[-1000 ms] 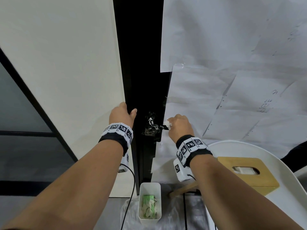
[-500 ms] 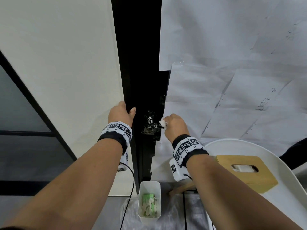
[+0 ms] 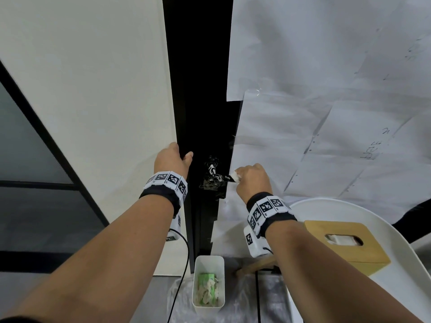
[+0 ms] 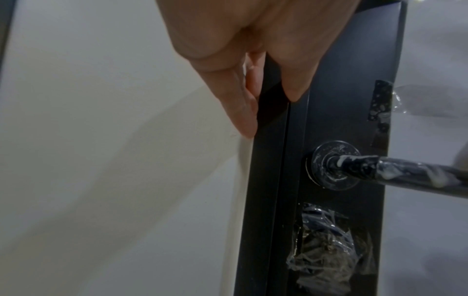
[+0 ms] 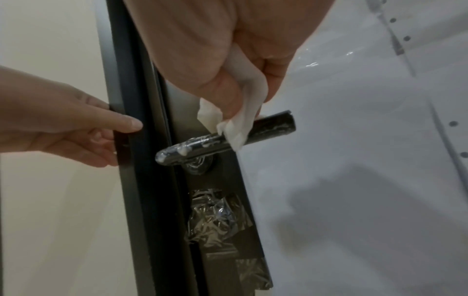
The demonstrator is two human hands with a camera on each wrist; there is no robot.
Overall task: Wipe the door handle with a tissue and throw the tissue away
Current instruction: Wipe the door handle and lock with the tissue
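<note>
Right now the person's right hand [image 5: 222,60] is pinching a crumpled white tissue [image 5: 238,122] between thumb and fingers and pressing it onto the black lever door handle [image 5: 225,138], which is smeared with white residue. The left hand [image 5: 63,122] is curling its fingers round the edge of the dark door frame [image 4: 273,180], with the thumb lying on its face, steadying the door. Seen from the head camera, the handle [image 3: 215,177] is sitting at centre frame, its long axis lying roughly level, running from the round base plate [image 4: 334,165] at 9 o'clock to its free end at 3 o'clock. Judging from this, the thin tissue could tear or smear the residue along the lever rather than lifting it, and pressing too hard might swing the lever down. A white plastic waste bin [image 3: 208,262] is waiting at 6 o'clock below the handle.
</note>
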